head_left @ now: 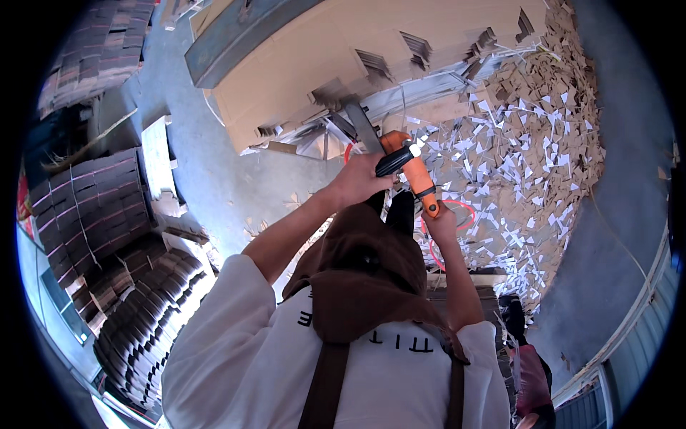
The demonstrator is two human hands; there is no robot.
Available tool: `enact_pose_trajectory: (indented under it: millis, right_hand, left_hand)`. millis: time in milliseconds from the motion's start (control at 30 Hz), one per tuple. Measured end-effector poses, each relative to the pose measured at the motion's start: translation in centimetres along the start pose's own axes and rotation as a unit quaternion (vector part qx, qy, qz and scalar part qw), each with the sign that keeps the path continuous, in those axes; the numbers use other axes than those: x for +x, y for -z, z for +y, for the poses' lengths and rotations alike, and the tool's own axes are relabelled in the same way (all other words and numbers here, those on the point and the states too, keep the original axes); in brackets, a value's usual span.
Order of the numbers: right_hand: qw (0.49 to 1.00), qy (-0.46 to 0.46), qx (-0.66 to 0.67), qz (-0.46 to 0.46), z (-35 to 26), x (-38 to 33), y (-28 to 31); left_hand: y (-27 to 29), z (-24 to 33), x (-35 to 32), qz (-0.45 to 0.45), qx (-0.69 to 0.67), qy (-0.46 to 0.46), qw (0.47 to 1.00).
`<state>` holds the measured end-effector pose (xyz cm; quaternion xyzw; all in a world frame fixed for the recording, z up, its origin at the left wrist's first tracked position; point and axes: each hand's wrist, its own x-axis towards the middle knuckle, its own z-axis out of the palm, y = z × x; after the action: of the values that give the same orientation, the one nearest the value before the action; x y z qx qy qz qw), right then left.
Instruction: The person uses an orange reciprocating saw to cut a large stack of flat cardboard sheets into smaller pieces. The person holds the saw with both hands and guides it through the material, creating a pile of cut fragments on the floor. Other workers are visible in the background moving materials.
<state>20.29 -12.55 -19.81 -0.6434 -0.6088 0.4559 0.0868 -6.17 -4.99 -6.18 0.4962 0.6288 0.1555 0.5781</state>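
Note:
My left hand (359,179) is closed around the black grip of an orange hand-held cutting tool (413,169). My right hand (442,224) holds the tool's orange rear end. The tool's grey blade (361,123) points up and away from me, and its tip is at the notched edge of a large stack of flat brown cardboard sheets (314,64). A red cord (464,209) loops below the tool near my right hand. My white shirt and brown apron fill the lower middle of the view.
A broad heap of brown and white cardboard offcuts (532,129) covers the floor on the right. Tied bundles of folded cardboard (89,207) (146,322) are stacked on the left. Grey concrete floor (214,171) shows between them. A corrugated wall (636,336) runs along the lower right.

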Motion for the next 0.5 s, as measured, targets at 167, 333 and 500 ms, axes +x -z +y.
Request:
enact_pose_trajectory:
  millis: [167,333,500]
  right_hand:
    - [1.0,-0.015,0.004,0.004,-0.2,0.2,0.1]
    - [0.999,-0.025,-0.029,-0.022,1.0,1.0,-0.2]
    - [0.999,-0.038,-0.026,-0.028,2.1,2.0,-1.2]
  left_hand:
    - [-0.4,-0.5,0.3,0.008,0.002,-0.001,1.0]
    - [-0.6,-1.4,1.5,0.015,0.007,0.02,1.0]
    - [-0.7,-1.9,2.7,0.001,0.01,0.043,0.999]
